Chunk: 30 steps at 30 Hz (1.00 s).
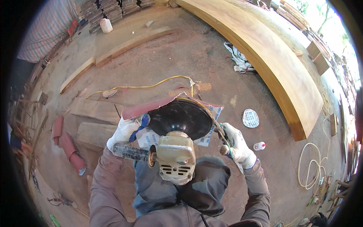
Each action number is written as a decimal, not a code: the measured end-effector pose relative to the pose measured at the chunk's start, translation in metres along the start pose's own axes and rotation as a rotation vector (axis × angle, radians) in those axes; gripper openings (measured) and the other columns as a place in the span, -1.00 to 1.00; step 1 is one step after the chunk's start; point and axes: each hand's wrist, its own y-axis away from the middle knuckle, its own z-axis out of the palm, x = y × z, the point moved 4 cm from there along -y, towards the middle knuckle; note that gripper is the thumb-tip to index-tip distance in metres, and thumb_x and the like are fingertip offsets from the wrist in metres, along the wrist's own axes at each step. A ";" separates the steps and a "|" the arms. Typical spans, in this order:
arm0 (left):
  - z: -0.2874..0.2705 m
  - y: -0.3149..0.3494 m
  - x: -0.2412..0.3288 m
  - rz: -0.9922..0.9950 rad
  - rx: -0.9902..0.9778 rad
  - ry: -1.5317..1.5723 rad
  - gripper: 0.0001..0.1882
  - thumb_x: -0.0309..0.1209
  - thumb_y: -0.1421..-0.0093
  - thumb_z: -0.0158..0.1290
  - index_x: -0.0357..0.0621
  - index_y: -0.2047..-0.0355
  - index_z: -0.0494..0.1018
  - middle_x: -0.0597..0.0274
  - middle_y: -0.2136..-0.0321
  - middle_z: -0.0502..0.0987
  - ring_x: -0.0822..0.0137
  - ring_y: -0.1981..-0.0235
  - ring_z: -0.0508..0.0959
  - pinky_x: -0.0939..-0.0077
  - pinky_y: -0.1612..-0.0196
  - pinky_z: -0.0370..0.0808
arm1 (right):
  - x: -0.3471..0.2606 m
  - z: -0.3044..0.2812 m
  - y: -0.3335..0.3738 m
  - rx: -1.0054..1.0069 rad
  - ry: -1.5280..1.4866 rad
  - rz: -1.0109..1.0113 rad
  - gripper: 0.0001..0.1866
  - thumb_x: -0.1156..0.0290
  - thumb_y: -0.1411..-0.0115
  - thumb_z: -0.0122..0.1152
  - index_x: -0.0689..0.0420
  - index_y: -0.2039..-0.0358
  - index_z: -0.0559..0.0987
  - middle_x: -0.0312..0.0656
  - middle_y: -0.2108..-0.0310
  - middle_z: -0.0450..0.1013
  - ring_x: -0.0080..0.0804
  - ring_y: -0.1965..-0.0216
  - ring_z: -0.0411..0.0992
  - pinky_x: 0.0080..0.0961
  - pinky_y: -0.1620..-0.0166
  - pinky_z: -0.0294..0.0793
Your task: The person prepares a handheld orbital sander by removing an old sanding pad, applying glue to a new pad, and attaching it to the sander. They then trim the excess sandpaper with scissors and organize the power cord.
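Red abrasive sheet (143, 109), one, curved along the far edge of a black disc (179, 119) on a metal-bodied power tool (176, 153) at the lap. Gloved left hand (127, 130): closed on the sheet's left part. Gloved right hand (239, 146): gripping a slim, brown-ended tool (224, 150) beside the disc. Floor, left: rolled red pieces (70, 150); right: thick wooden slab (280, 72).

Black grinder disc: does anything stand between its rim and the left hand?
Nothing visible does. The gloved left hand is right at the left rim of the black disc; the reddish sheet shows past the disc's upper-left edge, leaving that rim in view.
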 end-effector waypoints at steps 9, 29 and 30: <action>0.004 0.005 0.007 0.030 0.027 -0.007 -0.62 -0.28 -0.37 0.20 -0.26 -0.08 0.55 0.30 0.20 0.61 0.46 0.18 0.52 0.44 0.09 0.48 | -0.001 -0.001 0.006 0.051 0.019 0.034 0.17 -0.70 0.10 0.17 0.33 0.05 0.49 -0.24 0.33 0.33 -0.46 0.29 0.29 -0.45 0.23 0.34; 0.011 0.005 0.027 0.205 -0.046 -0.258 -0.70 -0.42 -0.38 0.05 -0.29 -0.05 0.55 0.13 0.20 0.65 0.30 0.18 0.60 0.36 0.08 0.52 | -0.037 -0.014 -0.004 0.168 0.326 -0.249 -0.01 -0.51 0.00 0.28 0.31 0.09 0.39 0.00 0.31 0.27 -0.03 0.36 0.29 -0.24 0.29 0.34; 0.013 0.005 0.028 0.228 -0.045 -0.253 -0.70 -0.42 -0.38 0.05 -0.28 -0.05 0.55 0.12 0.19 0.65 0.30 0.17 0.60 0.36 0.07 0.52 | -0.040 -0.015 -0.003 0.168 0.365 -0.268 0.00 -0.50 -0.01 0.28 0.31 0.05 0.39 0.03 0.27 0.28 0.03 0.34 0.30 -0.22 0.26 0.36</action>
